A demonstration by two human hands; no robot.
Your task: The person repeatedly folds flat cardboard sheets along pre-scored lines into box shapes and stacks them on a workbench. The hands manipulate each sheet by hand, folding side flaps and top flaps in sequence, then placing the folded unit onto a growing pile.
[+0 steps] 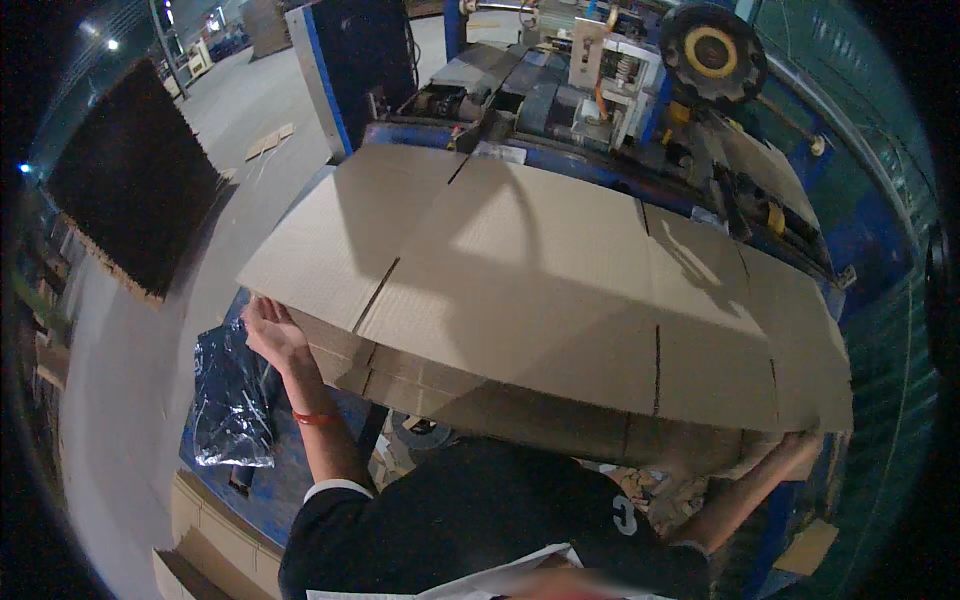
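Observation:
A stack of large flat cardboard sheets [540, 270], creased and slotted for folding, lies across a blue machine table in front of me. My left hand [268, 332] grips the stack's left edge, with a red band at the wrist. At the lower right corner, my right hand [800, 447] holds the stack from beneath, mostly hidden by the cardboard. The top sheet juts out past the ones below it on the left.
A blue machine [600, 80] with a black and yellow wheel [714, 52] stands behind the stack. A crumpled clear plastic bag [232, 400] lies at lower left. A dark cardboard pile [135, 180] stands on the grey floor at left. Cardboard scraps lie beneath the table.

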